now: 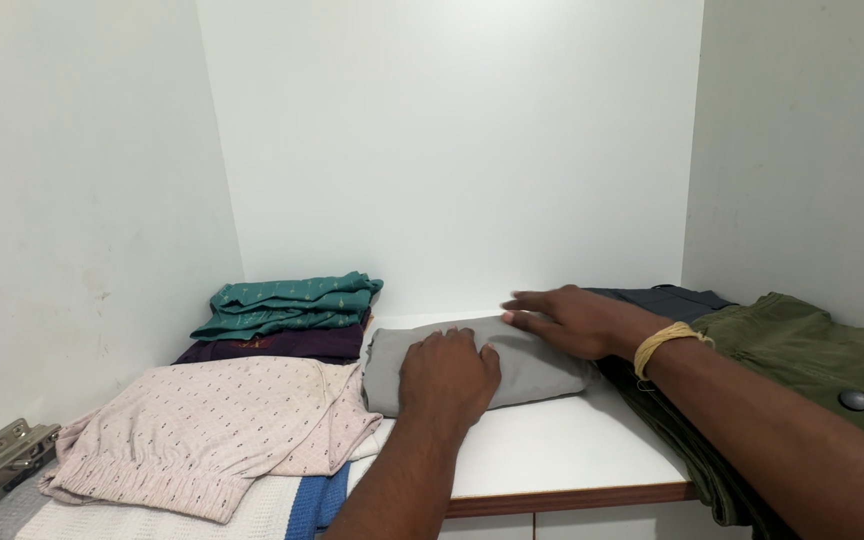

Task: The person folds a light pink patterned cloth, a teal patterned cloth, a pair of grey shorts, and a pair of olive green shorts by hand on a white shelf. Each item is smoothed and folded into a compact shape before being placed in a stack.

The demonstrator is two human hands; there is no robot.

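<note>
Pressing down with both palms, the person flattens a folded grey garment of smooth woven cloth [492, 365] that lies on a white laminate shelf with a brown wooden front edge [562, 455], near the middle of the shelf and set back from the edge. The left hand [449, 378] lies flat on the near side of the bundle, fingers curled over its top fold, gripping nothing. The right hand [574, 318] rests open on the far right end of the same bundle, fingers spread and pointing left; a band of yellowish thread [668, 343] circles its wrist. The grey garment is a compact rectangular packet with rounded folded edges and few creases.

Nearest on the left, a pale pink knitted top speckled with small dark dots [222, 425] sprawls over a white and blue ribbed textile [282, 505], and a metal door hinge [7, 455] shows at the left edge. On the right, an olive green heavy cotton garment with one grey round button [812, 350] hangs partly over the shelf front, just beside a dark grey folded piece [667, 298] farther back. Behind the pink top stands one stack of two folded items: a teal patterned cloth [292, 303] on a dark purple one [277, 347]. Plain white walls [452, 150] close the shelf on three sides.
</note>
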